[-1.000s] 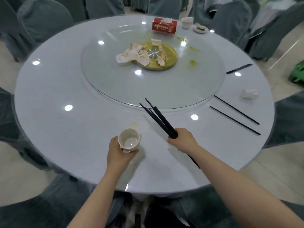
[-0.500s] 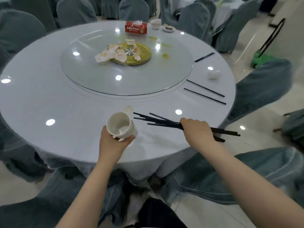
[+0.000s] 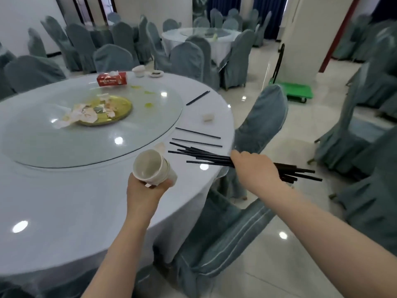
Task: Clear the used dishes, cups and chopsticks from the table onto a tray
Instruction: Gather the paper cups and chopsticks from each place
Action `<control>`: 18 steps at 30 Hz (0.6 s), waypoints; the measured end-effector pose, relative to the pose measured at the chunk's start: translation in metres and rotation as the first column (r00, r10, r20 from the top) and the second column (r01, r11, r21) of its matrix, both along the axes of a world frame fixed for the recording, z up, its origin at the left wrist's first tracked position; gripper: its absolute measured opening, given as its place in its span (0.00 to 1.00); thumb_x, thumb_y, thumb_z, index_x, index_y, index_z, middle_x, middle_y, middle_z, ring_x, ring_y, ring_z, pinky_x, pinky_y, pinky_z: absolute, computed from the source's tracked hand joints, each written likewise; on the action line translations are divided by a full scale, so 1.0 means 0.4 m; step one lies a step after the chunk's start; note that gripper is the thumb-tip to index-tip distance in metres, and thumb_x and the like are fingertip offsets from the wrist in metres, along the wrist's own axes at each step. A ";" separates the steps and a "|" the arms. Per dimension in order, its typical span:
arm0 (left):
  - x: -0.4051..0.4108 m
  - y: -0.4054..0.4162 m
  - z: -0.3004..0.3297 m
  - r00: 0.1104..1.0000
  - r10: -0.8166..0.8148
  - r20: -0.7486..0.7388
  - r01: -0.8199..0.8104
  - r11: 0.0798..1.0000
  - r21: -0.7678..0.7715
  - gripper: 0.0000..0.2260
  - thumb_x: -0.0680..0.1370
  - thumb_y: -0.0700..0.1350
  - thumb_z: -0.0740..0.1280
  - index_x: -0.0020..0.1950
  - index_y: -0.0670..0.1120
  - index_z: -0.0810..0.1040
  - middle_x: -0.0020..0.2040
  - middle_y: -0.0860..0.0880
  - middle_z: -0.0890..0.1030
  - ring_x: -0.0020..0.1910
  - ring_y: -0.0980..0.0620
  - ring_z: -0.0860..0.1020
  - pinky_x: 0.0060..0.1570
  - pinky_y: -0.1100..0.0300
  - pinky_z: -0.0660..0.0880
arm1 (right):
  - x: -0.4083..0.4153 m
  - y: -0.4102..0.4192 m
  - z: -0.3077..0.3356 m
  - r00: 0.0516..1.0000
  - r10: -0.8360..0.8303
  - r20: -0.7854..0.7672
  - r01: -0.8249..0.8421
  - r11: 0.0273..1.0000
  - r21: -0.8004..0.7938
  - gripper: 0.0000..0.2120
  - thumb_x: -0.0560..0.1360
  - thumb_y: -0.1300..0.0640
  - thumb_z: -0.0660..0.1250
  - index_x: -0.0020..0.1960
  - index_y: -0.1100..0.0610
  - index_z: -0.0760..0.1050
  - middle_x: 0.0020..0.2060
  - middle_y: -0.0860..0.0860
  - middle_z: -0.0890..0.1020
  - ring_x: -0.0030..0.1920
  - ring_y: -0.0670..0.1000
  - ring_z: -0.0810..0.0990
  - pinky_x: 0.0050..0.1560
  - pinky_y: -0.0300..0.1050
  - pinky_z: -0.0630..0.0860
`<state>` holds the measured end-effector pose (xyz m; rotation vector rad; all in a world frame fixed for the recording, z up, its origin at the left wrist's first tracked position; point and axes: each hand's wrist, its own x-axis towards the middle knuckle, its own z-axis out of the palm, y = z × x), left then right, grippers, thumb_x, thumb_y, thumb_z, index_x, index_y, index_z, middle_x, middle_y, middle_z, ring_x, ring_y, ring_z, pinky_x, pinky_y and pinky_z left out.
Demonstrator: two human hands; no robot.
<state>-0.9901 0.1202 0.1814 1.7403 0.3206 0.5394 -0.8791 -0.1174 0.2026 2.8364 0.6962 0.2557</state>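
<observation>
While left hand (image 3: 146, 190) grips cups (image 3: 153, 166) and right hand (image 3: 254, 168) chopsticks (image 3: 202, 154), covered chairs (image 3: 189, 59) ring the table (image 3: 53, 201).

The right hand (image 3: 255, 168) now carries its bundle of chopsticks (image 3: 202, 155) beyond the counter (image 3: 64, 201) edge; the cups (image 3: 153, 166) tilt further.

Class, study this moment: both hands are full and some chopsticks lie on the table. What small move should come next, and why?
Probably the right hand, gripping a bundle of chopsticks, should reach to the two loose chopsticks lying just beyond the bundle's tips and add them. They are the nearest used items, and the left hand is busy holding stacked cups.
</observation>
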 end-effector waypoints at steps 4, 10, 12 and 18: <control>0.084 -0.210 -0.014 0.995 0.104 0.015 -0.103 0.993 -0.063 0.22 0.63 0.41 0.79 0.40 0.69 0.78 0.39 0.67 0.81 0.39 0.68 0.79 0.37 0.67 0.72 | 0.063 -0.233 0.051 1.000 -0.008 0.007 0.008 1.000 0.017 0.12 0.73 0.66 0.58 0.47 0.54 0.57 0.31 0.49 0.61 0.26 0.50 0.61 0.25 0.45 0.52; 0.188 -0.441 -0.029 0.984 0.177 -0.035 -0.180 0.975 -0.133 0.18 0.66 0.40 0.79 0.47 0.58 0.78 0.44 0.59 0.82 0.44 0.63 0.79 0.41 0.64 0.72 | 0.178 -0.490 0.077 0.999 -0.041 -0.006 0.041 0.998 0.054 0.09 0.74 0.66 0.58 0.48 0.54 0.63 0.31 0.49 0.67 0.32 0.56 0.71 0.28 0.46 0.61; 0.223 -0.501 -0.027 0.982 0.185 -0.046 -0.190 0.973 -0.135 0.17 0.66 0.38 0.78 0.45 0.56 0.77 0.43 0.58 0.81 0.41 0.67 0.79 0.40 0.66 0.71 | 0.223 -0.548 0.069 0.999 -0.042 -0.026 0.044 0.997 0.059 0.07 0.74 0.64 0.58 0.48 0.54 0.64 0.31 0.49 0.69 0.30 0.54 0.70 0.26 0.45 0.59; 0.370 -0.592 -0.035 0.962 0.262 -0.080 -0.271 0.954 -0.125 0.19 0.65 0.37 0.79 0.42 0.57 0.75 0.41 0.59 0.79 0.40 0.65 0.77 0.39 0.65 0.71 | 0.408 -0.635 0.040 0.997 -0.014 -0.081 0.021 0.996 0.088 0.07 0.74 0.63 0.58 0.44 0.52 0.62 0.31 0.48 0.70 0.28 0.50 0.68 0.25 0.44 0.58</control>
